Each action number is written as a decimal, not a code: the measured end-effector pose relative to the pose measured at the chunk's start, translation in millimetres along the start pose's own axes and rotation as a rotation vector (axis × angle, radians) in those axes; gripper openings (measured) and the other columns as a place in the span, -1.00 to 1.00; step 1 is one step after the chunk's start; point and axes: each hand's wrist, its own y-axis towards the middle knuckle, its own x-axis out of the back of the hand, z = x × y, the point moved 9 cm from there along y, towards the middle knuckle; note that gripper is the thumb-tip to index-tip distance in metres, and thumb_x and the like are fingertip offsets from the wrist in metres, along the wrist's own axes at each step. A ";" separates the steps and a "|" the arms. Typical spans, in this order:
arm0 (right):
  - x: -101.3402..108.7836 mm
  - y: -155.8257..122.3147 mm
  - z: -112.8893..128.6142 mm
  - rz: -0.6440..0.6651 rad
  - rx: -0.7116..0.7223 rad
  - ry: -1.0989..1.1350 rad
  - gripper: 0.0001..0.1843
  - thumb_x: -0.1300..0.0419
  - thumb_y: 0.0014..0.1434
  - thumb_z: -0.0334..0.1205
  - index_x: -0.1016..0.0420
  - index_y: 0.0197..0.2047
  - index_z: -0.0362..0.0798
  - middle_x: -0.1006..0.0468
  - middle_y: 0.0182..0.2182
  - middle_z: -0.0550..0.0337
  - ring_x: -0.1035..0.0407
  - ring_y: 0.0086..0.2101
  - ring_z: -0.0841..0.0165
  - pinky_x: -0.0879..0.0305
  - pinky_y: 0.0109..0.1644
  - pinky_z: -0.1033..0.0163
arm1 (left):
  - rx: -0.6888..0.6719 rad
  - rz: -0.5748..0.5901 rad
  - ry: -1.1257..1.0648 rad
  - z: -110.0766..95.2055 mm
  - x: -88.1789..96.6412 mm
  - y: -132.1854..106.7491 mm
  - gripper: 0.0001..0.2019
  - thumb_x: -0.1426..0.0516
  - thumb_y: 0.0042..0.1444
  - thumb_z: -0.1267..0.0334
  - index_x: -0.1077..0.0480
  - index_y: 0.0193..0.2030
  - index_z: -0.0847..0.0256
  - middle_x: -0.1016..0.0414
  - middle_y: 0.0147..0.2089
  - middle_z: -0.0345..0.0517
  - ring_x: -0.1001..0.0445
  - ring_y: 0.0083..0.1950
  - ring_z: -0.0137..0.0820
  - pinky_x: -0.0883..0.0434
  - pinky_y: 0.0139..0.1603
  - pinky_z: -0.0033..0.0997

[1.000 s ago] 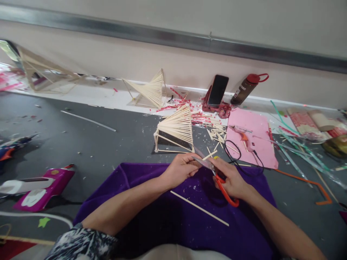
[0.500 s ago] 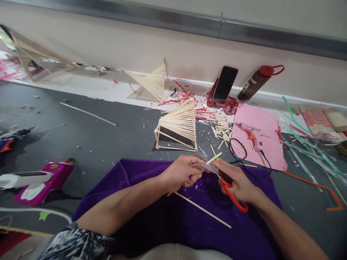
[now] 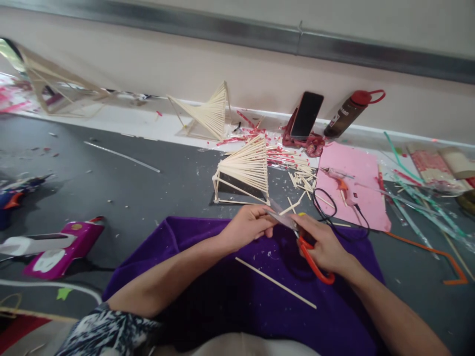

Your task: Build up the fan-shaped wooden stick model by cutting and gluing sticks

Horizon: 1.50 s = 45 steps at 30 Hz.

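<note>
The right hand [image 3: 321,244] grips orange-handled metal scissors [image 3: 289,223], probably stiff and best held by the loops [image 3: 315,268], over purple cloth [image 3: 341,306], beside the left hand [image 3: 247,228], whose hold I cannot tell.

Orange-handled scissors [image 3: 302,243] slant in the right hand [image 3: 324,244], their metal blades pointing toward the left hand [image 3: 245,228]
</note>
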 end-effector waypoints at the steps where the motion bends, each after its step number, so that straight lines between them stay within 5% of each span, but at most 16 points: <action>1: 1.8 -0.4 1.3 -0.031 -0.010 -0.019 -0.33 -0.06 -0.05 -0.50 -0.21 0.17 0.03 -0.26 -0.40 0.23 -0.20 -0.44 0.38 -0.19 -0.38 0.29 | -0.061 -0.039 0.059 -7.0 3.2 -0.6 -0.83 -0.17 0.02 0.21 -0.37 -0.40 0.29 -0.34 -0.61 -0.28 -0.09 -0.69 -0.65 0.01 -0.69 -0.64; 10: -2.8 -3.6 9.6 -0.110 -0.036 -0.068 -0.31 -0.08 -0.06 -0.48 -0.19 0.18 0.05 -0.29 -0.37 0.19 -0.23 -0.41 0.33 -0.20 -0.37 0.25 | -0.377 -0.165 0.210 -29.7 7.5 -12.2 -0.93 -0.10 0.00 0.42 -0.41 -0.40 0.28 -0.35 -0.51 -0.25 -0.28 -0.47 -0.55 -0.22 -0.43 -0.58; 25: -6.4 0.5 12.0 -0.075 -0.021 -0.093 -0.45 -0.13 -0.02 -0.44 -0.24 0.08 0.02 -0.33 -0.30 0.13 -0.25 -0.32 0.27 -0.27 -0.27 0.16 | -0.446 -0.132 0.529 -38.7 -5.9 -20.6 -0.83 -0.06 -0.01 0.48 -0.47 -0.39 0.23 -0.48 -0.43 -0.21 -0.41 -0.39 -0.48 -0.27 -0.33 -0.57; 34: -11.2 -5.6 8.3 -0.066 0.055 -0.004 -0.26 -0.14 -0.06 -0.45 -0.10 0.21 0.07 -0.34 -0.20 0.09 -0.27 -0.28 0.25 -0.29 -0.20 0.13 | -0.246 -0.071 0.242 -18.9 -2.8 -12.1 -0.83 -0.04 -0.15 0.53 -0.42 -0.51 0.27 -0.28 -0.62 -0.31 -0.19 -0.57 -0.58 -0.14 -0.53 -0.60; 38: -8.8 -5.7 12.3 -0.059 0.121 0.003 -0.25 -0.14 -0.03 -0.44 -0.08 0.23 0.08 -0.34 -0.19 0.07 -0.28 -0.23 0.22 -0.30 -0.15 0.09 | -0.074 -0.034 0.015 -4.5 -7.3 -10.7 -0.95 -0.12 -0.09 0.38 -0.40 -0.50 0.28 -0.22 -0.67 -0.32 -0.10 -0.65 -0.63 -0.02 -0.64 -0.62; 45: -5.1 -5.4 14.5 -0.008 0.199 0.025 -0.36 -0.13 -0.01 -0.43 -0.16 0.17 0.05 -0.36 -0.26 0.09 -0.28 -0.27 0.25 -0.32 -0.21 0.13 | 0.171 0.078 -0.154 13.7 -21.3 -14.0 -0.67 -0.24 -0.10 0.05 -0.32 -0.56 0.29 -0.18 -0.71 -0.34 0.03 -0.73 -0.68 0.14 -0.74 -0.62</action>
